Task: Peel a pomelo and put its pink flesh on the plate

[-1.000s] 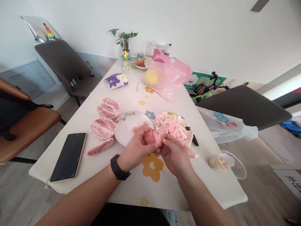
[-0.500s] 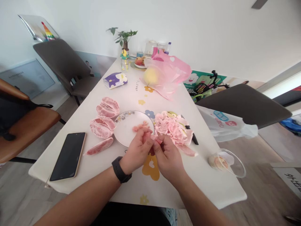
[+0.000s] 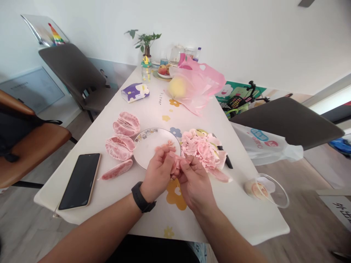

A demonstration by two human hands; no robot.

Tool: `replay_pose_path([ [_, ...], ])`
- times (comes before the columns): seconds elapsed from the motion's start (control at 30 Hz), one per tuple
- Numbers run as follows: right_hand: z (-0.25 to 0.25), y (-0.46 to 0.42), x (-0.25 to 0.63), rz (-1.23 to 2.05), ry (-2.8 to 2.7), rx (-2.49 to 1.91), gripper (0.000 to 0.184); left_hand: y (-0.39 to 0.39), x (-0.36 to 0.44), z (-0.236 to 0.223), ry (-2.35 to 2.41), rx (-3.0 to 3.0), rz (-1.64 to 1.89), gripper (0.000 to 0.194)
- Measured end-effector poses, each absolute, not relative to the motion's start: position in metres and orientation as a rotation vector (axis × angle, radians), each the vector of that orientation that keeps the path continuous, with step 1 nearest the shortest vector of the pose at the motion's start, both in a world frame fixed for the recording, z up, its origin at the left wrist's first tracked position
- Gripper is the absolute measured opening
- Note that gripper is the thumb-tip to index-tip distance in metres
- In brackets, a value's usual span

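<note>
My left hand (image 3: 158, 173) and my right hand (image 3: 195, 184) meet above the table's near edge, pinching a pink pomelo segment (image 3: 175, 164) between them; my fingers hide most of it. Just beyond my left fingers, a white cartoon-rimmed plate (image 3: 145, 149) holds a little pink pulp (image 3: 165, 147). A heap of peeled pale pink membrane (image 3: 204, 149) touches my right hand's far side. To the left lie several peeled pomelo segments (image 3: 120, 147), the nearest a slim piece (image 3: 117, 169).
A black phone (image 3: 79, 181) lies at the table's left edge. A black-handled knife (image 3: 226, 160) pokes from under the peels. Farther back stand a pomelo in a pink plastic bag (image 3: 177, 87) and a tissue pack (image 3: 135, 92). A clear plastic bowl (image 3: 264, 190) sits at the right edge.
My hands have drawn closer together over the plate's near rim, and my fingers now cover more of the segment. The view has shifted slightly.
</note>
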State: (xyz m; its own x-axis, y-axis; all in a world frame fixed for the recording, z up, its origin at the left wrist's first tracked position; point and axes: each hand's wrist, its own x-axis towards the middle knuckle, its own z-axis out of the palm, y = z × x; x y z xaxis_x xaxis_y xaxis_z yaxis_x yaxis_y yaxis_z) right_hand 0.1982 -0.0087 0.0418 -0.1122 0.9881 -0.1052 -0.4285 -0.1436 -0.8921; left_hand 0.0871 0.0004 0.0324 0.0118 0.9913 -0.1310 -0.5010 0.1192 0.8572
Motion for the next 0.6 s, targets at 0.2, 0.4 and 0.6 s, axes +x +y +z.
replay_pose_path([
  [0.2, 0.038, -0.015, 0.189, 1.255, -1.167, -1.15, 0.026, 0.004, 0.08, 0.032, 1.03, 0.687, 1.271, 0.044],
  [0.4, 0.032, -0.02, 0.191, 0.978, -1.512, -1.231, 0.021, 0.007, 0.078, 0.035, 1.111, 0.764, 1.271, 0.038],
  [0.6, 0.035, -0.022, 0.188, 1.101, -1.331, -1.153, 0.022, 0.005, 0.08, 0.033, 1.089, 0.747, 1.197, 0.047],
])
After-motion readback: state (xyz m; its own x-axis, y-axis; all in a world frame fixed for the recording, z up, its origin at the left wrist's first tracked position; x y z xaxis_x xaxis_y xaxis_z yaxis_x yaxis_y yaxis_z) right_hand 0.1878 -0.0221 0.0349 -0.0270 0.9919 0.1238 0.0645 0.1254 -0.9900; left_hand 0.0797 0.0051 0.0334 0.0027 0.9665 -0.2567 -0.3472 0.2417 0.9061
